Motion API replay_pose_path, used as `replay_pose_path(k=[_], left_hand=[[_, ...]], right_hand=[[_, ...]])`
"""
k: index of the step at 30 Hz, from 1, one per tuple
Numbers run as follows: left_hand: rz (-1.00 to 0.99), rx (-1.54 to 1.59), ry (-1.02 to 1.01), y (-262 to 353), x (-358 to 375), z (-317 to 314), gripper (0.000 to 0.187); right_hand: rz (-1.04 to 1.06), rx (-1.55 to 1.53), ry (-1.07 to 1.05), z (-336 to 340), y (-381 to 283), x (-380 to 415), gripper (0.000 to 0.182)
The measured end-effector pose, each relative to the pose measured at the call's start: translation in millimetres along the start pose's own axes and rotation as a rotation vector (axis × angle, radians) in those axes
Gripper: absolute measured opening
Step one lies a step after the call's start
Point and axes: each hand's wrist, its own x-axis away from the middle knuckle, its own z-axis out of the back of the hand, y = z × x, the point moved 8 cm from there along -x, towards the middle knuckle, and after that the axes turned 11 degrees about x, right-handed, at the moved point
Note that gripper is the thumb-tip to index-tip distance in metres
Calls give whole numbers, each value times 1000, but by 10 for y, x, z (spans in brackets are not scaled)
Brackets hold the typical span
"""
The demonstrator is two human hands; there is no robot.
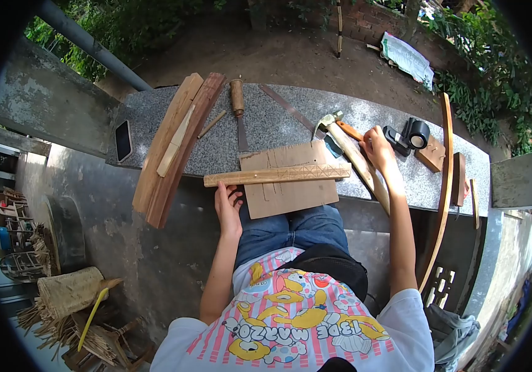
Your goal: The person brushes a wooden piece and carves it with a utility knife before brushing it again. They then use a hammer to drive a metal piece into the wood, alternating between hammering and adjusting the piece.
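Note:
A carved wooden strip (pixel 291 175) with triangular markings lies across a flat brown board (pixel 291 201) over my lap. My left hand (pixel 228 209) is at the strip's left end, thumb against it and the other fingers curled beside it. Over the right part of the bench, my right hand (pixel 379 152) closes around the end of an orange-handled tool (pixel 348 130), whose working end I cannot make out. Beside that tool lies a hammer (pixel 328 122), its head toward the far edge and its pale handle slanting toward me.
On the granite bench (pixel 185 146) lie a phone (pixel 123 141), long wooden pieces (pixel 182 155), a wooden-handled chisel (pixel 237 105), a metal ruler (pixel 288 106), a black device (pixel 412 133) and a wood block (pixel 430 154). A long curved wooden strip (pixel 444 186) crosses the right side.

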Motion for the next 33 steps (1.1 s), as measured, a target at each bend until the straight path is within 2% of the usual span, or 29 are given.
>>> replay_pose_path(k=[2,4,5,7,8,9,11,12,13,15,16,17,19,21,23,25,27,28,30,32,33], left_hand=[[24,58,-4,66,14,126,51],[-1,43,2,157,43,204,52],[-25,24,7,202,51,256,52],[-28,27,4,258,23,320,55],[-75,4,-10,330,7,310,56],[-121,-21,-25,409,-5,296,58],[-148,-46,-17,482,-36,242,61],[-179,-63,-37,512,-39,187,60],[-210,-81,-58,539,-42,132,58],[-196,-81,-79,520,-67,84,55],[-187,-87,-112,479,-89,64,53],[-177,-94,-145,445,-89,37,50],[-166,-75,-127,445,-57,14,50],[-160,-110,-127,444,-22,27,51],[-156,-111,-130,465,-6,46,52],[-162,-186,-123,494,-5,76,51],[-158,-189,-131,506,-25,104,50],[-159,-210,-134,511,-28,107,51],[-157,-221,-136,508,-23,96,50],[-155,-217,-133,499,-30,96,50],[-159,-216,-131,500,-34,92,50]], right_hand=[[-2,63,15,-12,23,4,21],[-23,91,188,239,-62,52,19],[-21,110,183,328,-89,58,18],[-11,40,356,776,-384,170,18],[97,58,438,1021,-608,264,19],[41,96,411,1142,-679,327,18],[-54,-359,374,1268,-853,472,16],[-93,-375,323,1331,-1025,548,16],[-31,-502,317,1277,-1182,594,17],[-6,-872,199,936,-1495,660,19],[69,-917,141,785,-1695,658,19],[-26,-1063,-35,532,-1849,665,18],[95,-932,-39,245,-2149,639,16],[154,-950,-28,147,-2378,576,15],[279,-889,-106,80,-2569,508,14],[247,-908,-136,-31,-2504,490,14],[106,-967,-144,-81,-2238,499,15],[0,-963,-224,-106,-2064,555,14],[-147,-1089,-109,-35,-1603,688,12],[-168,-884,96,74,-972,836,13],[-290,-1052,110,248,-822,918,13]])
